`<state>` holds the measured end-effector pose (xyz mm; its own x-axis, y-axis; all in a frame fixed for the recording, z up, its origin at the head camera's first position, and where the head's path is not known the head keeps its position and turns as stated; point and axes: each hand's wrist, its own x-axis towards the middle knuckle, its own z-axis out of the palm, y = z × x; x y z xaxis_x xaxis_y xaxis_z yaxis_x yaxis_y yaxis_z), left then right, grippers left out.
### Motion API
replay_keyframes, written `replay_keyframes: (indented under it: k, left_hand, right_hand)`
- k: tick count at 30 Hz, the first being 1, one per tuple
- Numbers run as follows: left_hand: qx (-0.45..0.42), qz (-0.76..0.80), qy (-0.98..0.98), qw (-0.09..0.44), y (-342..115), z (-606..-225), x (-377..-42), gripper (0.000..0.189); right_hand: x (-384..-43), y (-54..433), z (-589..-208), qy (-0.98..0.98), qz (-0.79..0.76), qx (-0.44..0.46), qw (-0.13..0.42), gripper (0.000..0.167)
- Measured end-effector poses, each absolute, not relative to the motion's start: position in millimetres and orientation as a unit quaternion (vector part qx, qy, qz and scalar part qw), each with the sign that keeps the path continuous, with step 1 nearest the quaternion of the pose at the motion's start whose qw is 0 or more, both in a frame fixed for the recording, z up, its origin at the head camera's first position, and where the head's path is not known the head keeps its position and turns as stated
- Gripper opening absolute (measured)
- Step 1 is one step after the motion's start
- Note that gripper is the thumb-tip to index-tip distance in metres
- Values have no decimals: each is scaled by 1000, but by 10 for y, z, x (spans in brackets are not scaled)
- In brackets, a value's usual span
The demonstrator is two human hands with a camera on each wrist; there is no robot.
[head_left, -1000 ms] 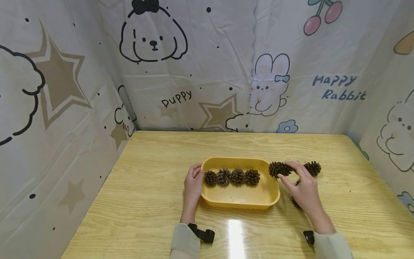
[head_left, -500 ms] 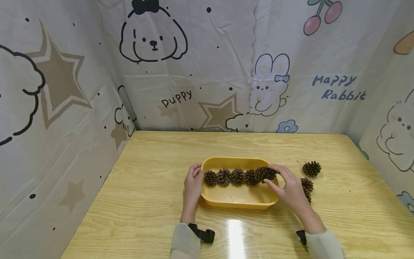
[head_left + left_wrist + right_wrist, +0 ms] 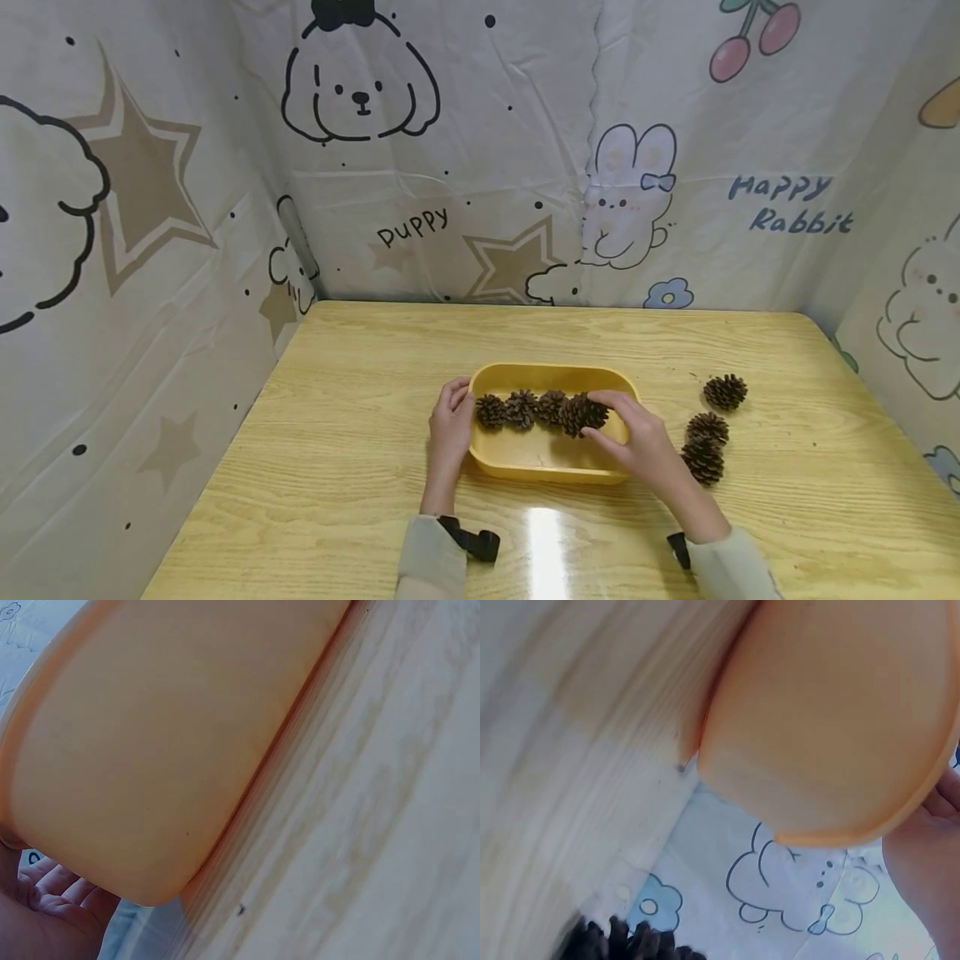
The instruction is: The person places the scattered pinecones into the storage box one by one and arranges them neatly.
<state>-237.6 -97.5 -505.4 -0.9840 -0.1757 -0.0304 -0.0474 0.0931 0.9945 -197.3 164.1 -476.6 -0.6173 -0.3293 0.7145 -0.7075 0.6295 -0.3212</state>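
My left hand (image 3: pixel 452 423) grips the left end of a yellow plastic tub (image 3: pixel 555 475) at its rim. In the left wrist view, its fingers (image 3: pixel 56 889) show beside the tub's end. Inside, brown pine cones (image 3: pixel 520 409) stand in a row along the middle. My right hand (image 3: pixel 637 437) pinches another pine cone (image 3: pixel 583 415) between thumb and fingers at the row's right end. This held cone hides what lies right behind it. In the right wrist view the right hand is partly seen past the tub's rim, and the held cone is hidden.
Three loose pine cones lie on the wooden table (image 3: pixel 337 467) right of the tub: one at the back (image 3: pixel 725 392), and two close together, the nearer one (image 3: pixel 703 461) in front. Printed cloth walls (image 3: pixel 420 192) stand behind the table and at both sides.
My right hand has carried the pine cone leftward from beyond the tub's right rim to the right end of the row inside. The left hand has stayed on the tub.
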Motion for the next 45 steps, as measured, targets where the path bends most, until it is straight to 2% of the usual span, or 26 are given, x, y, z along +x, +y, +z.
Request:
replay_keyframes:
  k: [9,28,37,45]
  left_hand:
    - [83,-671,-736,47,-981,-5061,-2390,31]
    - [81,-665,-741,42,-991,-5072,-2379,33]
    - [80,-671,-736,41,-980,-5050,-2377,32]
    - [77,-672,-735,49,-978,-5043,-2378,32]
  right_hand:
    - [-2011,1487,-4785,-839,297,351,291,53]
    - [-2056,1207,-4776,-878,276,354,166,46]
    - [-2109,1045,-4774,-864,275,394,153,45]
    - [-2119,952,-4739,-863,284,400,118,45]
